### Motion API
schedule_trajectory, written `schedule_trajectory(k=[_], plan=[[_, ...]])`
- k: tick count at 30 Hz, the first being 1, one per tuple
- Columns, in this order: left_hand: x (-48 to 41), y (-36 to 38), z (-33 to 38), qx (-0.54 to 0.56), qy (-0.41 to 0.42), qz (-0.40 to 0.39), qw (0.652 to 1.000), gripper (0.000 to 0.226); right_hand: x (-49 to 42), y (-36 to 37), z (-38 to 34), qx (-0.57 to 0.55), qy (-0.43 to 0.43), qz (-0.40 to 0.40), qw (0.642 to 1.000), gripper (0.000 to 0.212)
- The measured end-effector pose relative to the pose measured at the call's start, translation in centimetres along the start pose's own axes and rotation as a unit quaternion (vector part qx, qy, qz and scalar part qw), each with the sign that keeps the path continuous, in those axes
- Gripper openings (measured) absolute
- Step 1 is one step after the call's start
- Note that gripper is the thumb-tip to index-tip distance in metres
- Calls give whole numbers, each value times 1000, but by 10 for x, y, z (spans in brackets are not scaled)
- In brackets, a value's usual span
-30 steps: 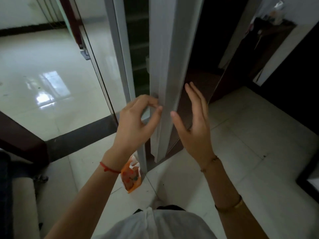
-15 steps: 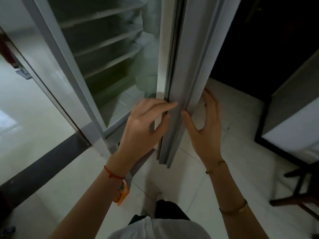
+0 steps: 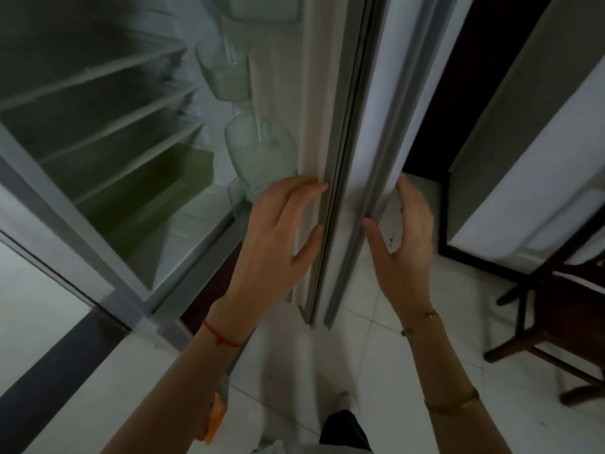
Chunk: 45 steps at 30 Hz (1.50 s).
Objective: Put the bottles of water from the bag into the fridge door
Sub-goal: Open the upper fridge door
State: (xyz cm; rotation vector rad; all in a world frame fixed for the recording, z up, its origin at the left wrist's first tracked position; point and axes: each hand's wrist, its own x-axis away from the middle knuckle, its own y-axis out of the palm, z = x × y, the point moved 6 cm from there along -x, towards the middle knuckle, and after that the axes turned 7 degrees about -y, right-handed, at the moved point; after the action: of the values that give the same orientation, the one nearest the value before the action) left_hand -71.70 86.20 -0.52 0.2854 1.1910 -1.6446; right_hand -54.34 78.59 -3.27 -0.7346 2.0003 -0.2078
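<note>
The white fridge door (image 3: 366,132) stands edge-on in front of me, swung open. My left hand (image 3: 278,237) grips its inner edge, fingers lying over the grey gasket. My right hand (image 3: 406,237) clasps the outer face, thumb against the edge. Translucent door bins (image 3: 258,152) line the door's inner side and look empty. Only an orange sliver of the bag (image 3: 214,417) shows on the floor under my left forearm. No water bottle is in sight.
The fridge interior (image 3: 108,126) has several bare shelves and a green drawer at the bottom. A dark wooden chair (image 3: 556,309) stands on the right beside a white cabinet (image 3: 530,178). White tiled floor (image 3: 327,371) lies below, my foot near the bottom.
The door has swung wider, and the shelves and door bins have come into view. Both hands stay on the door's edge. The bag is now mostly hidden by my left forearm.
</note>
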Motion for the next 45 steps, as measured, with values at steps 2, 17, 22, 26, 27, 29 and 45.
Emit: schedule_trajectory(k=[2,17,22,26,27,29,45], plan=[[-6,10,6,-11,-1,-1,1000,45,-4,-7,11,16,-8,8,1000,62],[-72,102,39,-53,-4,12,998,45,-72,-51,116,71,-59,5,996,70],[-94,140,46,-74,-11,9,997,46,-102,-61,160,69,-63,-1,996,71],[-113,172,52,-82,-20,23,996,45,-125,-66,192,49,-73,-11,996,71],[-117,180,53,-79,-25,25,996,45,-131,-67,199,40,-73,-13,996,71],[-127,194,53,-78,-30,27,996,45,-142,-68,213,23,-73,-18,997,72],[-208,283,49,-145,-12,27,989,54,-236,-62,306,-26,-66,-44,997,68]])
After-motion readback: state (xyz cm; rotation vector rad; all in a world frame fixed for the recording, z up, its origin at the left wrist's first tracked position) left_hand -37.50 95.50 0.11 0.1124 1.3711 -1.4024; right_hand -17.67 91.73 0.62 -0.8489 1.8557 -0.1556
